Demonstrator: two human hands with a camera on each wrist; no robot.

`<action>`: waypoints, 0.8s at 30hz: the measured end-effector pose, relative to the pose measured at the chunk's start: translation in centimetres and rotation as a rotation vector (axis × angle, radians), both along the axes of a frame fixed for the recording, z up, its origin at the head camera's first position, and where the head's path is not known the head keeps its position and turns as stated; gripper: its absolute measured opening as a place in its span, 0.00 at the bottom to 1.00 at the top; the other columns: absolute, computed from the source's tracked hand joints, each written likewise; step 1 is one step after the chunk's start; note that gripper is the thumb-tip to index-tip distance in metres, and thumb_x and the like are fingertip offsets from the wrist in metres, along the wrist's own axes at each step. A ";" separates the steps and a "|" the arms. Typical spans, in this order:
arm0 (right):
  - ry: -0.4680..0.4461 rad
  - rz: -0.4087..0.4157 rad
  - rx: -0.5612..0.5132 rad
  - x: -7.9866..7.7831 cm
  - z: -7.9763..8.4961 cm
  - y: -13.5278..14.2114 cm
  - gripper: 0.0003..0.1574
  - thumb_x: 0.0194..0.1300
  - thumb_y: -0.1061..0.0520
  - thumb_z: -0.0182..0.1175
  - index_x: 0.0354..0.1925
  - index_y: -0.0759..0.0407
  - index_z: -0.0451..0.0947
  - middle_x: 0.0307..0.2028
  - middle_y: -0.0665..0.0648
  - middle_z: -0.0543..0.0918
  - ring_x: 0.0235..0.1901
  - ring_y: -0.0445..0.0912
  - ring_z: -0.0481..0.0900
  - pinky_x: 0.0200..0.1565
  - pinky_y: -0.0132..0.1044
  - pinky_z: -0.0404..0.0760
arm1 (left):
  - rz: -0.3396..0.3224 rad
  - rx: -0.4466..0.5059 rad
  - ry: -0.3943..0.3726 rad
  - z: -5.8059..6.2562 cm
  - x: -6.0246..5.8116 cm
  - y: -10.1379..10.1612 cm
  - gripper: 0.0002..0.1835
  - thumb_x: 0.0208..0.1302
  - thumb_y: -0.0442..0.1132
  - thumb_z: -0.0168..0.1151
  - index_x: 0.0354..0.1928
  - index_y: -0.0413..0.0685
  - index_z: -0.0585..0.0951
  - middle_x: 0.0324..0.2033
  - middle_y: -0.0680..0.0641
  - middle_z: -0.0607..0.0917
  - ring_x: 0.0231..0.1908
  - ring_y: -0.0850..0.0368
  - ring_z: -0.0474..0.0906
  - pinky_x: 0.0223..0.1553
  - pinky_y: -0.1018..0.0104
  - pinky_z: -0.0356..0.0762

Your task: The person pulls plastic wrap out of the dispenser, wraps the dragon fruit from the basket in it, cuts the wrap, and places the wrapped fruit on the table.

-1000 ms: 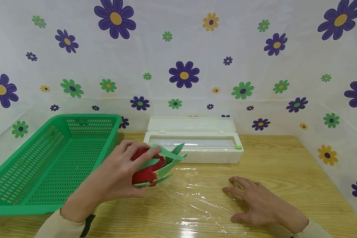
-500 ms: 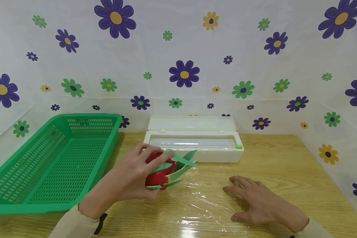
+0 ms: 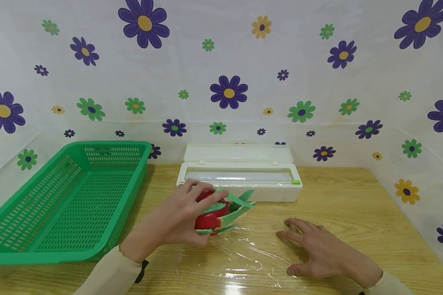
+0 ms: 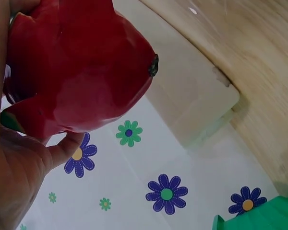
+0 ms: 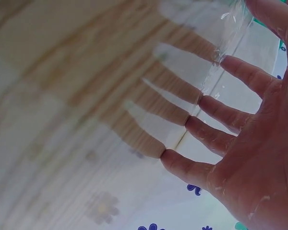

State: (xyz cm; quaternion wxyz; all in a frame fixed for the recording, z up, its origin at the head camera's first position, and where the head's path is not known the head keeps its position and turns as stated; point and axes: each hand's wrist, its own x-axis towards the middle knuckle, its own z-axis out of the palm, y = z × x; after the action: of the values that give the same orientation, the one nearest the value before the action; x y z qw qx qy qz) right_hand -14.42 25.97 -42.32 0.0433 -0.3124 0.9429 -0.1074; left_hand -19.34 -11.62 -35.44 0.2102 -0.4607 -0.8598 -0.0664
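Fruit (image 3: 208,222), red, round and shiny with green leaves, is in my left hand (image 3: 179,217), fingers curled round it, in front of the long white plastic box (image 3: 262,194). My right hand (image 3: 319,250) touches the brown wooden table (image 3: 339,196), fingers spread, before the box's right end. Crinkly clear plastic film (image 3: 247,262) lies before the box, the green plastic basket (image 3: 55,257) left of it

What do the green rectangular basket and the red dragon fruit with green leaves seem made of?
Green rectangular basket: probably satin-finish moulded plastic, given its regular slots. Red dragon fruit with green leaves: possibly plastic or foam, given its smooth, glossy skin; real fruit isn't excluded.
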 end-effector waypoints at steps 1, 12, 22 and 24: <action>-0.004 -0.001 -0.001 0.0 0.0 0.0 0.50 0.55 0.21 0.65 0.69 0.41 0.72 0.68 0.61 0.71 0.66 0.64 0.73 0.53 0.72 0.76 | -0.001 -0.003 -0.005 -0.1 -0.1 0.2 0.51 0.44 0.61 0.75 0.74 0.59 0.70 0.57 0.48 0.80 0.56 0.50 0.73 0.46 0.62 0.84; -0.037 0.002 0.009 0.0 0.1 -0.1 0.52 0.55 0.22 0.66 0.71 0.41 0.70 0.70 0.62 0.69 0.66 0.65 0.72 0.51 0.74 0.76 | -0.030 -0.045 -0.112 -0.7 -0.7 2.4 0.50 0.47 0.61 0.75 0.74 0.61 0.68 0.60 0.49 0.78 0.57 0.50 0.72 0.47 0.61 0.82; -0.024 0.009 0.004 0.0 0.0 0.0 0.52 0.55 0.23 0.67 0.71 0.41 0.70 0.70 0.62 0.69 0.65 0.65 0.73 0.51 0.72 0.77 | -0.050 -0.067 -0.128 -1.4 -1.7 4.4 0.49 0.45 0.61 0.75 0.72 0.62 0.70 0.59 0.49 0.79 0.57 0.50 0.72 0.51 0.58 0.80; -0.033 0.008 0.003 0.0 0.0 0.0 0.52 0.55 0.23 0.67 0.71 0.41 0.70 0.70 0.62 0.69 0.66 0.65 0.73 0.51 0.73 0.76 | -0.045 -0.075 -0.140 -1.5 -1.8 4.8 0.49 0.44 0.61 0.75 0.72 0.62 0.70 0.59 0.49 0.79 0.57 0.50 0.73 0.50 0.58 0.81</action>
State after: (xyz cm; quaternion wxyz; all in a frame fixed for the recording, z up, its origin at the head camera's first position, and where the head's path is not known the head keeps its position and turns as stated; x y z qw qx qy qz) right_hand -14.44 25.97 -42.30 0.0595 -0.3144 0.9409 -0.1111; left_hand -21.12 -6.85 -36.93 0.1306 -0.4815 -0.8638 -0.0710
